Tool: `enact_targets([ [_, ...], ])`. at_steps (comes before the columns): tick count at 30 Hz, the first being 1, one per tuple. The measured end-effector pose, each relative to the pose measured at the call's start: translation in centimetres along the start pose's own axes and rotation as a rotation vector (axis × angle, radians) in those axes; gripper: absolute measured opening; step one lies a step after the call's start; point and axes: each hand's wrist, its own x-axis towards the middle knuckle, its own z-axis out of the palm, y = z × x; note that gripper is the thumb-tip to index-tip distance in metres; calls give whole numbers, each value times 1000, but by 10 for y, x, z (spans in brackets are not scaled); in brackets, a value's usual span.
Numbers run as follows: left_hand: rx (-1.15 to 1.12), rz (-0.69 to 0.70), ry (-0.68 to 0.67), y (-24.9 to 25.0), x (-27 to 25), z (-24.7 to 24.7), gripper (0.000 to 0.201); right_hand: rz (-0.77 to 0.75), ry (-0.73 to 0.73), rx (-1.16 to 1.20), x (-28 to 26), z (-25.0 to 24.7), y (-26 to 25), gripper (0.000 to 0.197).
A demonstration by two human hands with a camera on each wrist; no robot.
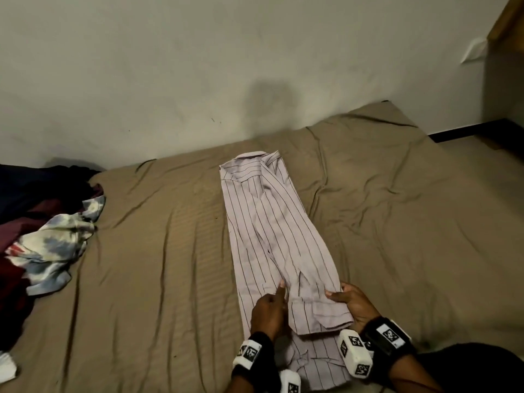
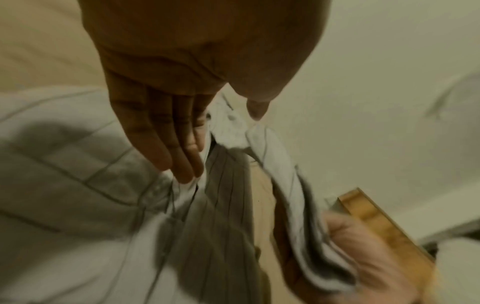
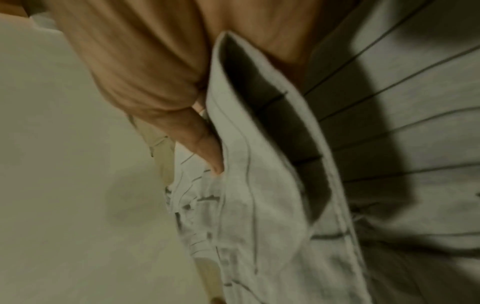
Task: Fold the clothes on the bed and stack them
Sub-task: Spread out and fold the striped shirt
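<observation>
A pale shirt with thin dark stripes (image 1: 266, 222) lies lengthwise on the tan bed sheet (image 1: 158, 251), its collar at the far end and both sides folded in. My left hand (image 1: 272, 300) presses straight fingers (image 2: 179, 160) on the shirt's near middle. My right hand (image 1: 344, 297) grips the folded-over sleeve (image 1: 317, 310) at the shirt's right edge, thumb on top. In the right wrist view the right hand (image 3: 155, 92) has a finger tucked against the cuff (image 3: 249, 164). The left wrist view also shows the sleeve (image 2: 293, 185) hanging in that hand.
A loose pile of clothes sits at the bed's left edge: a blue-and-white tie-dye garment (image 1: 56, 239) over dark red and navy ones (image 1: 28, 194). A pale wall (image 1: 198, 66) runs along the bed's far side. Wooden furniture (image 1: 507, 26) stands at the top right.
</observation>
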Motion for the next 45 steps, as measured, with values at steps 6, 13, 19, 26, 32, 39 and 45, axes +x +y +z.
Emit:
enact_targets([
  [6,-60,-48,-95,-19,14,22,45,-37,225,-414,8,-12,27,27],
  [13,-169,91,-19,-25,-7,20,32,-133,265,-414,0,-19,22,29],
  [19,9,75,-27,-23,-21,28,36,-117,362,-638,6,-36,32,33],
  [26,447,499,110,6,2,22,66,-73,391,-1058,-2,-26,28,33],
  [32,982,694,-42,61,75,23,118,-466,392,-1565,2,15,-18,48],
  [39,1389,585,-178,91,184,4,163,-562,-242,-1851,174,82,-93,76],
  [45,1288,502,-177,69,211,10,180,-544,-177,-2258,309,101,-167,100],
])
